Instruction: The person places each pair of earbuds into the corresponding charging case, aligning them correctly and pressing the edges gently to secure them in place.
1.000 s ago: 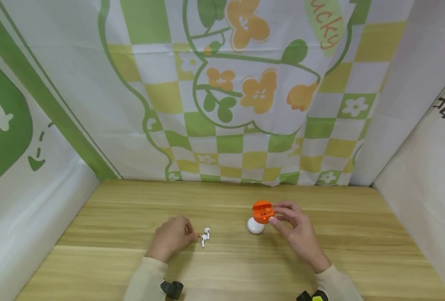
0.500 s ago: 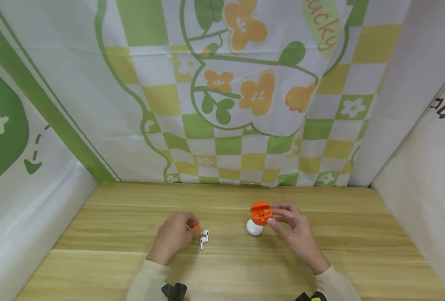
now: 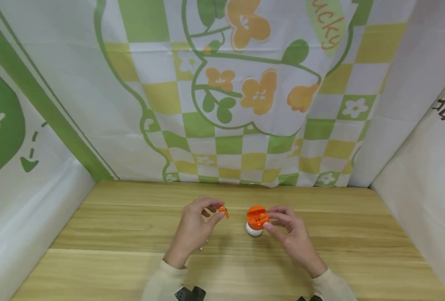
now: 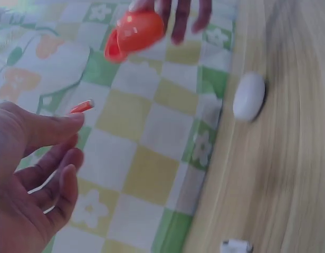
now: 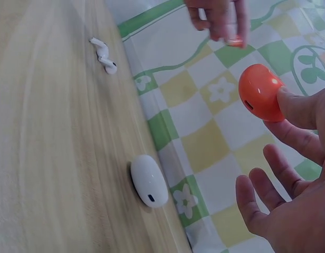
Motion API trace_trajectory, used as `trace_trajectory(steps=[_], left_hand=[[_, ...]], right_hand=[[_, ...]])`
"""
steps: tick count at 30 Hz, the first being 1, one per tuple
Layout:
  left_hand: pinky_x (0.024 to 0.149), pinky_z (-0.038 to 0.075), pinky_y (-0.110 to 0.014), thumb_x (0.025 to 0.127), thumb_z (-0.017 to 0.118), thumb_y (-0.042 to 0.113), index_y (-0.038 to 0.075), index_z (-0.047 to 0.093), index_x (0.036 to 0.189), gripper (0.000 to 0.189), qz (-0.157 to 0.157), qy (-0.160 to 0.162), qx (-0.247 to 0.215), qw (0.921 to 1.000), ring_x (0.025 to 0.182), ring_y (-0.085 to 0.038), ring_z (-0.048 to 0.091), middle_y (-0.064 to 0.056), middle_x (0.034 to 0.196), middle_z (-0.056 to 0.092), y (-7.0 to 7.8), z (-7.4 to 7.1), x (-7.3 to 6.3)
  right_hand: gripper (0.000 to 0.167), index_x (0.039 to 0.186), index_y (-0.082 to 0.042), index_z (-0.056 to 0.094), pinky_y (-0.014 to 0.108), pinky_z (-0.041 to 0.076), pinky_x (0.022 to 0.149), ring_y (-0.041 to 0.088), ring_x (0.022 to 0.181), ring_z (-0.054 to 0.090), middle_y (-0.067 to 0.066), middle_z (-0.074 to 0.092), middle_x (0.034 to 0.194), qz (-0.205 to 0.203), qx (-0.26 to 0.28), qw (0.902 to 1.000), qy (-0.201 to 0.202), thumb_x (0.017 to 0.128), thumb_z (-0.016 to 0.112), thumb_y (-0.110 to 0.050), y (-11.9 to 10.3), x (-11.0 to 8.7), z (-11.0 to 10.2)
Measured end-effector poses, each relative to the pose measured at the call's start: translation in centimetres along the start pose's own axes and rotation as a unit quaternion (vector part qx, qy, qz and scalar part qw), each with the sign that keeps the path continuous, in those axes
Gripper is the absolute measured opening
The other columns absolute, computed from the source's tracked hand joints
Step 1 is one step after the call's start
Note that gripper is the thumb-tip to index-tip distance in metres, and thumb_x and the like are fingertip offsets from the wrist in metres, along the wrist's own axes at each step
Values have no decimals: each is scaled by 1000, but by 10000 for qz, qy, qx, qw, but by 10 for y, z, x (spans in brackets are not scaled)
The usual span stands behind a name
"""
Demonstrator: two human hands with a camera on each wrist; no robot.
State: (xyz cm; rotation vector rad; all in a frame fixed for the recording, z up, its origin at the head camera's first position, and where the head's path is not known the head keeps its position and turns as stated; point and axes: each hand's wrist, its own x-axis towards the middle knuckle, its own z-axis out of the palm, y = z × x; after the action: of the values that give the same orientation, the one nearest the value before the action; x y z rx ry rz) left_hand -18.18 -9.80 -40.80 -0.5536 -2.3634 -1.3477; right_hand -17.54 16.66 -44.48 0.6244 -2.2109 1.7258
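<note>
Between thumb and fingertips my left hand [image 3: 194,228] pinches an orange earbud [image 3: 224,211], its stem pointing down, raised above the table. My right hand [image 3: 294,238] holds a round orange earbud case [image 3: 257,218] by its side, with the lid up and its inside facing me. In the right wrist view the case's smooth outer shell [image 5: 260,92] shows between thumb and forefinger. A white earbud case [image 5: 149,181], lid down, lies on the table below the orange one. Two white earbuds [image 5: 103,55] lie together on the wood, mostly hidden by my left hand in the head view.
The wooden table [image 3: 124,217] ends at a hanging cloth [image 3: 230,146] with green and yellow checks and flowers. White cloth panels [image 3: 425,167] stand at both sides. Dark wrist cameras [image 3: 190,293] sit on both sleeves.
My left hand has lifted the orange earbud away from the white earbuds and carried it right, toward the case. The orange case has shifted slightly left and down in the right hand.
</note>
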Motion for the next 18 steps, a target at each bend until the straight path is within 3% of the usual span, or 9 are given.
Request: trace_trajectory(steps=[6,18], left_hand=[[71,55,-33,81,85,3,13,78,99,22,278,283,-558,9976,84,-15,63,7,93,72,13,10,-1],[69,54,-31,76,88,4,10,81,93,20,395,527,-552,9963,86,-14,67,4,93,76,22,30,-7]], right_hand=[[16,105,4,74,39,56,91,16,109,56,17,59,116,121,-27,9999,-105,89,74,2,-1,-2,3],[18,110,-1,75,36,54,92,22,113,54,13,58,119,335,29,9986,-404,92,73,-2,-3,-3,8]])
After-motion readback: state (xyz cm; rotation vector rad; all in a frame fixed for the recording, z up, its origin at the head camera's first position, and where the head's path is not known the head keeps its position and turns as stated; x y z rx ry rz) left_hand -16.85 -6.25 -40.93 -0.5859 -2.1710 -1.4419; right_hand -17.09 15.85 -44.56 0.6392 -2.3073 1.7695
